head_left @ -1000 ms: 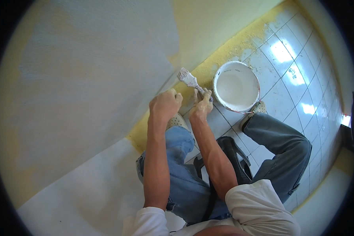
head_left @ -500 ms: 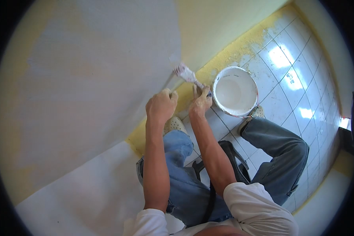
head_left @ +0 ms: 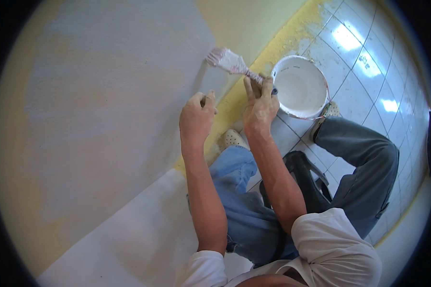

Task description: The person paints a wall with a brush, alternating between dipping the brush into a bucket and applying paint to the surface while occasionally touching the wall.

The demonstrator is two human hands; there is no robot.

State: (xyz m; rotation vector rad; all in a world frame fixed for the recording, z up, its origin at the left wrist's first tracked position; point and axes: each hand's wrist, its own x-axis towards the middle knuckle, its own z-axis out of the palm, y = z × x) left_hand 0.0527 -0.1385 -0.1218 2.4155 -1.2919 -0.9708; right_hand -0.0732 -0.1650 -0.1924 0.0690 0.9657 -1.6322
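My right hand [head_left: 262, 110] grips the handle of a paintbrush [head_left: 226, 61] whose bristles and neck are thickly coated in white. The brush points up and left, its bristle end overlapping the wall in this view. Beside the handle's dark end is a white bucket [head_left: 281, 107] with pale liquid [head_left: 299, 88] inside. To the left, my left hand [head_left: 196, 117] is closed, fingers curled close to the wall [head_left: 110, 110]; I cannot tell what, if anything, is in them. Both hands are smeared with pale residue.
A yellow, crumb-strewn strip [head_left: 263, 67] runs along the wall's foot beside white floor tiles [head_left: 340, 67]. My feet wear pale perforated clogs [head_left: 233, 138]. A black stool [head_left: 301, 167] is between my legs. A white surface [head_left: 115, 234] adjoins the wall at lower left.
My right hand and the brush have moved up in view, and the brush appears larger. The bucket and legs have shifted right as the view moved. My left hand has turned slightly, its fingers higher.
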